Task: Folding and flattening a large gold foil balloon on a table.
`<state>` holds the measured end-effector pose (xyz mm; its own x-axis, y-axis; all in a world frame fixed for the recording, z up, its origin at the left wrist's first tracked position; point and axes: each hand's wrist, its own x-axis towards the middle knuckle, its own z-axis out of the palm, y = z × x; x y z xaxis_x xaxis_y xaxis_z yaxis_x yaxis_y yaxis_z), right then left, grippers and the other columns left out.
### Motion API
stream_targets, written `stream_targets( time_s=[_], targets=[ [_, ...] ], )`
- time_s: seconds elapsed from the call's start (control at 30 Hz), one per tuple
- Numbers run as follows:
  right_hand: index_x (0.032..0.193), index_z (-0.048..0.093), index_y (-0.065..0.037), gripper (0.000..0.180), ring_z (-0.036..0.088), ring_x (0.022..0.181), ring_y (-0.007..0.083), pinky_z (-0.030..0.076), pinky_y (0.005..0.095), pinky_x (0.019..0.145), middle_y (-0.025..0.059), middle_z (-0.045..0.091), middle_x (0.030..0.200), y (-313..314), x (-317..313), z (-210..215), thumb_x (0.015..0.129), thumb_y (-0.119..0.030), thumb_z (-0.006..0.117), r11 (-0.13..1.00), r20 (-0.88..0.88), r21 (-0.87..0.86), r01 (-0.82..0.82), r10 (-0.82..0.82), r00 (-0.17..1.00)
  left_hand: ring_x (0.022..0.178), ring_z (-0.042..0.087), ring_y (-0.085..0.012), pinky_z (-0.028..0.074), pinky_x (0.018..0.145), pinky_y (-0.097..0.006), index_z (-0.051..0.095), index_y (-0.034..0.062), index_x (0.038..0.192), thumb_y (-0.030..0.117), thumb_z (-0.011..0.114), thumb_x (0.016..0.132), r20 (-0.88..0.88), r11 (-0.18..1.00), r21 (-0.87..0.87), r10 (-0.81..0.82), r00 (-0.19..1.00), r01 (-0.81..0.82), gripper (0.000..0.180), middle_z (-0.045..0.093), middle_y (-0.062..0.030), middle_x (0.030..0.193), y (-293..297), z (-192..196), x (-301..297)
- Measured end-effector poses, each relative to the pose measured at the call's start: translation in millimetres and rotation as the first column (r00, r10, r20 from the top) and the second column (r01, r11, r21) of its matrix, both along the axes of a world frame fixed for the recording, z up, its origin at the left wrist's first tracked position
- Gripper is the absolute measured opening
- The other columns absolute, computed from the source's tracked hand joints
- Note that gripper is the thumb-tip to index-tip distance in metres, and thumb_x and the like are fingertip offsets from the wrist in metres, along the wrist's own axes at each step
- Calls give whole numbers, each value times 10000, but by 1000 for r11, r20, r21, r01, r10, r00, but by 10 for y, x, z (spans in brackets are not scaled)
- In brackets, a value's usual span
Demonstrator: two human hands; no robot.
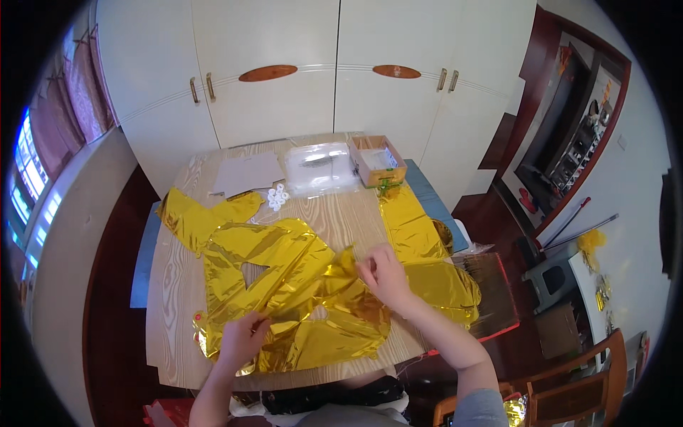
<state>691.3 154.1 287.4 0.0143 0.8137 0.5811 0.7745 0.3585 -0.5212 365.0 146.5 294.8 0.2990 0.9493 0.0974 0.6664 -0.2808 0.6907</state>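
A bare left hand (242,340) rests at the near edge of a broad spread of gold foil (299,263), its fingers curled and thumb drawn in; whether it pinches a fold or merely presses the foil down cannot be told, though either grip would steady the slippery material. A little farther off, the right hand (384,276) has thumb and fingertips nearly together at a raised fold, which it appears to grasp lightly, perhaps to lift one layer from another. The foil lies across the middle of a wood-grained table (174,313), apparently laid flat so its outline and triangular opening (253,274) show; overlaps hide how many pieces it comprises. To the right, more gold foil pieces (441,285) lie beside the spread, one reaching past the table's side, seemingly set apart to leave working room. Beyond the foil, a cluster of small white rolls (277,196) sits within easy reach. Farther back, a pale card (249,173), a clear plastic package (320,167) and an open cardboard box (377,178) line the far end, likely out of the hands' way. White cabinets (270,107) stand behind.
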Motion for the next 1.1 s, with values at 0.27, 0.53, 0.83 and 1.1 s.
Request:
stream_targets(
  time_s=[0.27,0.53,0.83,1.1],
  targets=[
    [1120,573,-43,370,533,1105,335,432,426,949,157,564,1162,-162,-213,-539,876,-314,629,904,314,-217,-367,421,851,613,479,-61,391,553,-240,604,-32,861,86,648,869,246,971,-240,61,967,0,126,566,12,672,568,-61,-381],
    [1305,500,-52,549,383,1341,342,286,473,1117,189,438,1418,-201,-240,-569,909,-427,554,899,392,-329,-289,408,824,596,485,-36,361,538,-208,606,52,823,71,624,884,475,913,-407,250,844,-41,66,567,43,674,1168,-300,-895],
    [1392,428,-70,667,339,1366,364,243,506,1128,171,388,1464,-366,-274,-585,900,-507,542,892,488,-380,-243,417,767,630,567,-88,441,558,-232,602,4,981,66,632,877,560,954,-289,235,795,-78,125,615,-30,743,1459,-872,-1329],
    [1266,549,-25,544,485,1254,316,424,419,1017,153,533,1325,-922,-267,-305,866,-392,585,808,544,-432,-401,588,598,900,602,-276,492,767,-353,548,-14,1145,147,700,828,40,941,293,164,986,-168,386,602,-163,999,845,-350,-1123]
  ],
)
